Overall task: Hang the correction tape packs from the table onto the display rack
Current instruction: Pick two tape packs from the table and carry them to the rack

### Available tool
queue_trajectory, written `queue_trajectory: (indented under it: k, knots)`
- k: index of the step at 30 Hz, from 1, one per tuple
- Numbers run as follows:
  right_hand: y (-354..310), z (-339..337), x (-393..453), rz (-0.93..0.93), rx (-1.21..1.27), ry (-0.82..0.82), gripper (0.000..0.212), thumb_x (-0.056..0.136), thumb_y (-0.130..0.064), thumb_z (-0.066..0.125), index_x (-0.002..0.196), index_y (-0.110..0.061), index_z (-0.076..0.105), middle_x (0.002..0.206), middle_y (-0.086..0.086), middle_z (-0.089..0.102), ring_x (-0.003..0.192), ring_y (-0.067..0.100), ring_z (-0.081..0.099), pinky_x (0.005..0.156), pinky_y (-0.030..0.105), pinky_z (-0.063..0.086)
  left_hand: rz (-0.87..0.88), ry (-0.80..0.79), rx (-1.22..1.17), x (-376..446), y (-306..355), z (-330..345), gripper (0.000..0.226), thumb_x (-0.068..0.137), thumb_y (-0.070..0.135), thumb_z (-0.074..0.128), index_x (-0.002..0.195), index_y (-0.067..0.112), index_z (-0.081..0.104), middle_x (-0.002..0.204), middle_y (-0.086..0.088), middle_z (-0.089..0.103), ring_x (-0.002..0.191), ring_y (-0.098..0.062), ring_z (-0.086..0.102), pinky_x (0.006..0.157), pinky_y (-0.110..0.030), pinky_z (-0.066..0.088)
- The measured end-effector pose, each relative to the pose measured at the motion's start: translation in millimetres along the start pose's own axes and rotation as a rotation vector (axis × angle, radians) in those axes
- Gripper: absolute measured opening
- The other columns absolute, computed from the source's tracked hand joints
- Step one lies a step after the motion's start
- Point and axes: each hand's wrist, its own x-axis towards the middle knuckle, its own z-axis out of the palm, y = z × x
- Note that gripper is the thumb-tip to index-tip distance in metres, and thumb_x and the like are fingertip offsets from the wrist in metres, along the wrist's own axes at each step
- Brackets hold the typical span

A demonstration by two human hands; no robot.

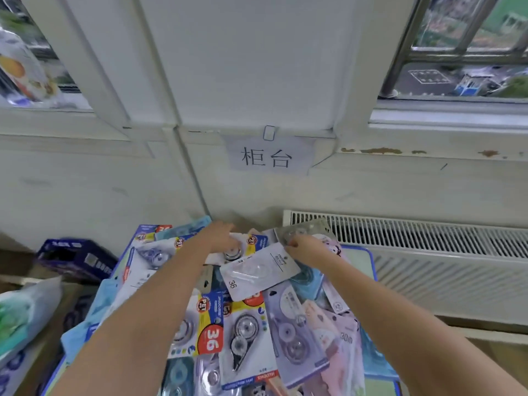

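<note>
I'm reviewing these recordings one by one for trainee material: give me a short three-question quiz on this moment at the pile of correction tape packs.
1. True or false: the right hand holds a grey pack lifted above the pile.
2. Where is the left hand? A) on packs at the pile's far end B) on the radiator C) on the paper sign
3. Fill in: the white pack lying on top between the forearms is printed with the number ___.

Key: 1 true; 2 A; 3 36. The display rack is not in view.
</note>
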Motion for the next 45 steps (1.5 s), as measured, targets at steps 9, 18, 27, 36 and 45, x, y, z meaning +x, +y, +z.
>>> queue_trajectory:
  k: [9,18,27,36,45]
  knots:
    - [-8,6,21,0.079,0.052,-0.032,0.036,0.101,-0.029,0.041,0.121,-0.004,0.057,0.120,0.014,0.060,0.099,0.021,0.054,0.093,0.032,0.044,0.103,-0.124,-0.028,34,-13,4,0.048,0.092,0.046,0.050,0.130,0.017,0.053,0.128,-0.005,0.057,0.112,-0.022,0.054,0.093,-0.034,0.045]
    - [-12,3,25,0.151,0.367,0.090,0.022,0.094,-0.017,0.056,0.111,-0.007,0.066,0.096,0.008,0.065,0.077,0.014,0.055,0.067,0.021,0.046,0.153,-0.052,-0.224,30,-14,-8,0.019,0.089,0.025,0.055,0.105,0.015,0.057,0.099,-0.003,0.061,0.084,-0.017,0.058,0.074,-0.031,0.047]
    - [-4,-14,2,0.135,0.802,0.102,0.017,0.095,-0.015,0.056,0.109,-0.010,0.064,0.095,0.007,0.067,0.087,0.020,0.063,0.086,0.034,0.053,0.280,-0.030,-0.267,16,-12,-35,0.023,0.099,0.024,0.049,0.092,0.005,0.061,0.087,-0.010,0.059,0.080,-0.020,0.049,0.060,-0.021,0.033]
    - [-34,-69,-49,-0.003,0.712,0.382,0.012,0.095,-0.021,0.056,0.097,-0.014,0.065,0.074,-0.004,0.058,0.063,0.008,0.049,0.056,0.018,0.039,0.239,0.200,-0.972,-36,14,-47,0.016,0.102,0.023,0.043,0.109,0.017,0.056,0.110,-0.003,0.063,0.099,-0.018,0.059,0.080,-0.028,0.044]
    - [-60,-84,-75,-0.105,0.495,0.566,0.012,0.088,-0.021,0.066,0.093,-0.010,0.065,0.078,-0.006,0.059,0.067,0.004,0.051,0.057,0.011,0.039,0.216,-0.027,-1.587,-98,41,-11,0.030,0.089,0.018,0.063,0.119,0.012,0.060,0.100,-0.006,0.074,0.087,-0.022,0.071,0.069,-0.035,0.057]
